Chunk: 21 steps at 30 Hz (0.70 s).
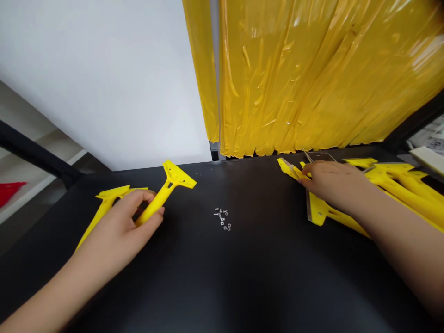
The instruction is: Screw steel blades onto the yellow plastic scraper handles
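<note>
My left hand (128, 222) is closed around the handle of a yellow scraper (178, 175), its wide head tilted up to the right with small holes in it. Behind that hand, more yellow scraper handles (100, 212) lie on the black table. At the far right, my right hand (326, 180) reaches down with curled fingers. Its fingertips touch a yellow piece with a pale metal edge (289, 169), and what they pinch is partly hidden. Beneath this hand lies another yellow scraper (317, 215). Between the hands, several small screws and nuts (222, 219) lie loose.
A pile of yellow scrapers (398, 180) lies beside my right forearm. Yellow plastic strips (284, 83) hang beyond the black tabletop (222, 286), next to a white panel (114, 74). Black frame posts stand at both sides. A red item (10, 192) shows at the left.
</note>
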Tool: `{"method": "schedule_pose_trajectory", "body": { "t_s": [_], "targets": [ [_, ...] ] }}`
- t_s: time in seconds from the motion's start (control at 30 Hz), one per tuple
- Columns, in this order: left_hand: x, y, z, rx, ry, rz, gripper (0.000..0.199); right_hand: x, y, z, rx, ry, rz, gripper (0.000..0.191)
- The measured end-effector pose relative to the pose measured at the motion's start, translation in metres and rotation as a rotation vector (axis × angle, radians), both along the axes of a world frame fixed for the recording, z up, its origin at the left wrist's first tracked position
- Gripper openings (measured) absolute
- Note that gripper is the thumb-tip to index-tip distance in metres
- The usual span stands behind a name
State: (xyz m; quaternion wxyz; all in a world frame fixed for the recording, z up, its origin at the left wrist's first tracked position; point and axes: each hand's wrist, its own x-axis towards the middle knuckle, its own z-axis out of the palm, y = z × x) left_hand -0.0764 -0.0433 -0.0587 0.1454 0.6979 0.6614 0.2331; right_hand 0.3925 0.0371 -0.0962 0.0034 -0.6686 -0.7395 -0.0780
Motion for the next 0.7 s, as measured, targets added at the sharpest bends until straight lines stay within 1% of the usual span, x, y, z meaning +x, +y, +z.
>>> {"method": "schedule_pose_trajectory", "body": {
  "t_s": [0.07, 0.1, 0.17, 0.23, 0.33, 0.4, 0.5, 0.6, 0.7],
  "targets": [
    [0.012, -0.006, 0.006, -0.158, -0.288, -0.017, 0.025, -0.003, 0.001, 0.002, -0.011, -0.027, -0.015, 0.024],
    [0.019, -0.008, 0.01, -0.229, -0.386, -0.044, 0.024, -0.005, 0.001, 0.004, -0.016, -0.04, -0.024, 0.022],
    [0.036, -0.012, 0.018, -0.307, -0.51, -0.098, 0.019, -0.009, 0.0, 0.007, -0.019, -0.053, -0.036, 0.02],
    [0.054, -0.015, 0.025, -0.38, -0.649, -0.124, 0.018, -0.013, -0.001, 0.01, -0.007, -0.059, -0.038, 0.02],
    [0.078, -0.017, 0.03, -0.516, -0.855, -0.149, 0.017, -0.017, -0.003, 0.011, 0.023, -0.056, -0.02, 0.017],
    [0.088, -0.018, 0.028, -0.583, -0.957, -0.154, 0.016, -0.018, -0.002, 0.01, 0.038, -0.054, -0.004, 0.015],
    [0.094, -0.019, 0.018, -0.618, -1.074, -0.157, 0.019, -0.017, 0.0, 0.009, 0.054, -0.06, 0.013, 0.014],
    [0.092, -0.02, 0.008, -0.62, -1.103, -0.154, 0.02, -0.015, 0.0, 0.012, 0.074, -0.064, 0.025, 0.016],
    [0.089, -0.019, 0.003, -0.635, -1.104, -0.166, 0.023, -0.02, -0.003, 0.023, 0.107, -0.044, 0.041, 0.02]
  ]
}}
